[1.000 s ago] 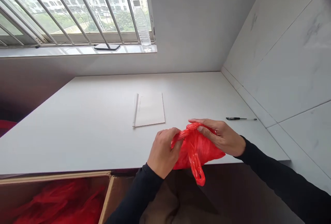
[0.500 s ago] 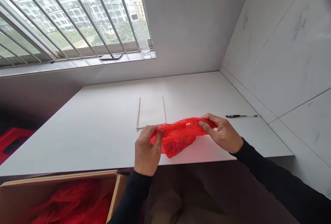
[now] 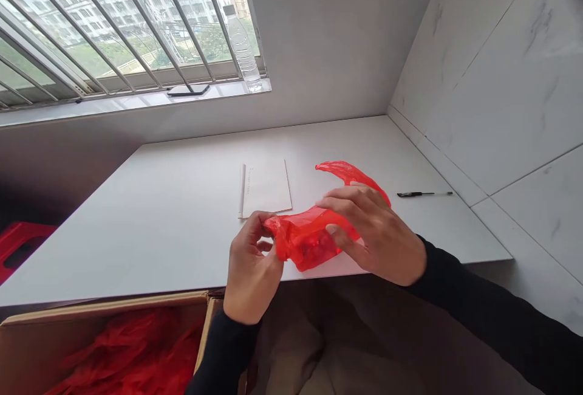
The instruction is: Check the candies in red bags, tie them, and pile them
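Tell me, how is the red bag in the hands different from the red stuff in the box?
The red bag is held over the table by the left hand and right hand; the red pile lies untouched in the cardboard box. The bag is one stretched piece; the pile is a crumpled heap. Both are bright red.

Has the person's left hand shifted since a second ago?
Yes. The left hand moved leftward, from beyond the right edge of the paper sheet to directly in front of it.

Red bag (image 3: 310, 238) now bunched smaller; right hand (image 3: 378, 234) slid toward left hand (image 3: 249, 267)
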A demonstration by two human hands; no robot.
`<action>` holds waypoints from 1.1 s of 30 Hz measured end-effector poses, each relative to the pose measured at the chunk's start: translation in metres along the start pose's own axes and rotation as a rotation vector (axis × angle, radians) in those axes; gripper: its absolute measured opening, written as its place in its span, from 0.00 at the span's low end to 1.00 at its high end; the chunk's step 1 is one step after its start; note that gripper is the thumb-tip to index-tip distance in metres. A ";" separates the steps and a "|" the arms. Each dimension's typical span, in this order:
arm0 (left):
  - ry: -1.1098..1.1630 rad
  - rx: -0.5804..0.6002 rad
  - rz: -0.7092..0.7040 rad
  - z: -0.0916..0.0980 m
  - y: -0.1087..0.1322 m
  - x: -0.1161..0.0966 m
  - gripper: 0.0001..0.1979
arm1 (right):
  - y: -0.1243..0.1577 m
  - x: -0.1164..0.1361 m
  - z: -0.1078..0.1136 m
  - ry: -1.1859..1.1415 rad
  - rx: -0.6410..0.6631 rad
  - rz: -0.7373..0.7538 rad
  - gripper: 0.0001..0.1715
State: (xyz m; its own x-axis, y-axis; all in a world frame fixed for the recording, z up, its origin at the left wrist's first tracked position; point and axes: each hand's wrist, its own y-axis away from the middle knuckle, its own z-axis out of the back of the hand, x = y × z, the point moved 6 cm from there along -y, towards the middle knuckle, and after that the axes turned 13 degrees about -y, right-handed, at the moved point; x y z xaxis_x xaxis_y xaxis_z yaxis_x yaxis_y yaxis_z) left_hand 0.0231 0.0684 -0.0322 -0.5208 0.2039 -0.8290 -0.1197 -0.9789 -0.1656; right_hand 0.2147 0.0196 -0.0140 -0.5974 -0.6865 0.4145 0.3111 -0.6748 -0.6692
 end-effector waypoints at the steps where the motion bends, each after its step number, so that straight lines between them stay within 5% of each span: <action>1: 0.005 0.007 0.017 -0.002 0.001 0.001 0.05 | -0.002 -0.003 -0.007 0.054 0.077 0.001 0.15; 7: 0.138 -0.039 0.125 -0.003 0.006 0.009 0.06 | 0.008 -0.009 -0.013 0.077 0.283 -0.094 0.18; 12: 0.385 0.019 0.219 -0.012 0.018 0.015 0.12 | 0.024 -0.009 -0.026 -0.093 0.625 -0.422 0.34; 15: 0.526 0.061 0.333 -0.020 0.026 0.020 0.11 | 0.030 -0.021 -0.035 -0.013 0.728 -0.555 0.34; 21: 0.595 0.096 0.373 -0.027 0.031 0.023 0.13 | 0.018 -0.021 -0.028 -0.078 0.649 -0.433 0.11; 28: 0.465 0.113 0.276 -0.023 0.029 0.023 0.18 | -0.012 -0.016 0.019 -0.041 0.104 -0.314 0.10; 33: 0.516 0.100 0.271 -0.022 0.028 0.016 0.16 | -0.014 0.004 0.018 0.073 0.092 -0.074 0.08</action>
State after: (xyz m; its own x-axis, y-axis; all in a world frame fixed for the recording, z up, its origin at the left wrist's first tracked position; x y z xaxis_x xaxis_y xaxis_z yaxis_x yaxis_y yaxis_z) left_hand 0.0295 0.0444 -0.0617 -0.0684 -0.1109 -0.9915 -0.1317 -0.9841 0.1192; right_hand 0.2213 0.0208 0.0082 -0.6721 -0.6147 0.4128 0.3285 -0.7471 -0.5778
